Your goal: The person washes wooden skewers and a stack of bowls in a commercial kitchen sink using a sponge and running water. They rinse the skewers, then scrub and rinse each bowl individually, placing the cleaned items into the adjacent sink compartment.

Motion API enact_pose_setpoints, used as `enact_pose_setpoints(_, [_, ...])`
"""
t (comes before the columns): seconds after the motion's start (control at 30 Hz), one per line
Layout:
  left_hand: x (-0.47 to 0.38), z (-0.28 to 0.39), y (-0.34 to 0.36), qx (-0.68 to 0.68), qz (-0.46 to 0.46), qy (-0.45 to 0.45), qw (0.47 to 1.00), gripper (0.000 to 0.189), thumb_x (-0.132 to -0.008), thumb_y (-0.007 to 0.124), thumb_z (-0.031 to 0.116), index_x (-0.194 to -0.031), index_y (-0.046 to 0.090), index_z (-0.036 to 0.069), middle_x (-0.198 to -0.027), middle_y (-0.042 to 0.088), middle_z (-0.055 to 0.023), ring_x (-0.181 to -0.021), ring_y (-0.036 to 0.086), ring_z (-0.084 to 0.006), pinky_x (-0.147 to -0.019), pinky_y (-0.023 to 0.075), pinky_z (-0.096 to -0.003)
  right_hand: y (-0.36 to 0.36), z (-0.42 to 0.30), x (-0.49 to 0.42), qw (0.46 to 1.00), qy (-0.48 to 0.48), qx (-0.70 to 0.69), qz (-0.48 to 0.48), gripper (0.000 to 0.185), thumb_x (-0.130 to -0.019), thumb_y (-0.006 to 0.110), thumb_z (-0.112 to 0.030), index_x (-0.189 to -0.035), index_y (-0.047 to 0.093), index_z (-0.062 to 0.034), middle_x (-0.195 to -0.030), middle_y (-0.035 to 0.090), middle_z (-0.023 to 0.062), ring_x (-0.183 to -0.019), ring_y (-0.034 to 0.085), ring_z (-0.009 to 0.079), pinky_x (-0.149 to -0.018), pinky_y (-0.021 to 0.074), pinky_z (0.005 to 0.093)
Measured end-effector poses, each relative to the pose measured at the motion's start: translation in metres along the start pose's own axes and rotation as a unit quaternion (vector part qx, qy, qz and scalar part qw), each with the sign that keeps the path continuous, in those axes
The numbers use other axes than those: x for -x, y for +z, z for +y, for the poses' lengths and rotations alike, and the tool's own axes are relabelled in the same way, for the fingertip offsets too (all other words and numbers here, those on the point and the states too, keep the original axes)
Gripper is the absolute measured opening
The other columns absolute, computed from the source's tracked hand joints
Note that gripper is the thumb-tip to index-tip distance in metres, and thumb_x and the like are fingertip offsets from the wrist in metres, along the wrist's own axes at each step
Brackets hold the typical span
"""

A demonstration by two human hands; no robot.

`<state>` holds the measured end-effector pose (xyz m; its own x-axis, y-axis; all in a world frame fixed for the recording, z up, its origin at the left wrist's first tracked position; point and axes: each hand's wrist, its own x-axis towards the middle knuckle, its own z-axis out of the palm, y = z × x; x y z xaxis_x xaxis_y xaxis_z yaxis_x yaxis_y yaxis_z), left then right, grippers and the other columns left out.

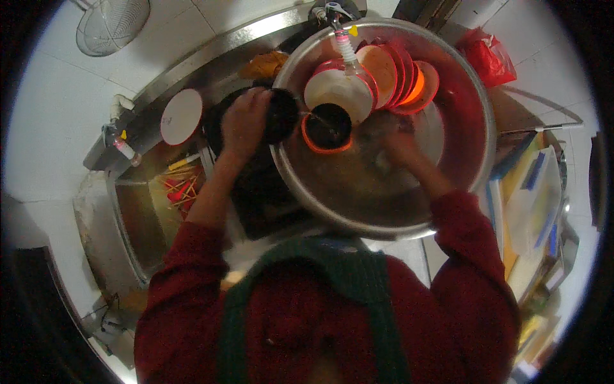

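A large round metal basin [485, 120] stands before me, with dishwater in its bottom. My left hand [245, 117] is on a black round dish [283, 116] at the basin's left rim, fingers over its edge. Inside the basin, my right hand [395, 141] is blurred by motion; whether it holds anything is unclear. Between my hands sits a small black bowl [328, 126] with an orange rim around it. Behind it lie a white bowl [336, 91] with a red rim and several leaning red-rimmed dishes [379, 72].
A tap [344, 43] hangs over the basin's far side. Another tap [125, 149] is at left, near a white oval plate [181, 116]. Wooden sticks [182, 185] lie in the left sink [112, 192]. A red plastic bag [489, 57] is at the back right. A wire strainer [112, 24] hangs back left.
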<state>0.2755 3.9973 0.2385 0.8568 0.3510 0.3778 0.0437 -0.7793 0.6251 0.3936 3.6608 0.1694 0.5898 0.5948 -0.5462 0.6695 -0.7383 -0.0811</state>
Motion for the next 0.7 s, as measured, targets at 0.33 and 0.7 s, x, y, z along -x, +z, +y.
enact_pose_setpoints(0.33, [0.004, -0.057, 0.009, -0.253, 0.062, 0.096, 0.961, 0.019, -0.085, 0.054, 0.023, -0.095, 0.063, 0.009, -0.093, 0.062, -0.0146, -0.089, 0.060, -0.0333, -0.076, 0.0476, -0.0435, -0.029, -0.034, 0.005, 0.928, -0.026, -0.303, 0.214, 0.038, -0.074, 0.065, -0.023, -0.108, 0.065, -0.0066, -0.100, 0.065, 0.0190, -0.091, 0.064, 0.0322, -0.081, 0.0491, 0.0420])
enact_pose_setpoints(0.7, [-0.010, 0.014, 0.160, -0.258, -0.348, 0.044, 0.900, 0.021, -0.084, 0.051, 0.016, -0.095, 0.067, 0.007, -0.099, 0.065, -0.0206, -0.088, 0.065, -0.0366, -0.074, 0.0524, -0.0457, 0.035, -0.075, -0.074, 0.853, 0.027, -0.259, 0.452, 0.030, -0.079, 0.061, -0.020, -0.104, 0.063, -0.0037, -0.097, 0.062, 0.0188, -0.087, 0.059, 0.0359, -0.082, 0.0469, 0.0418])
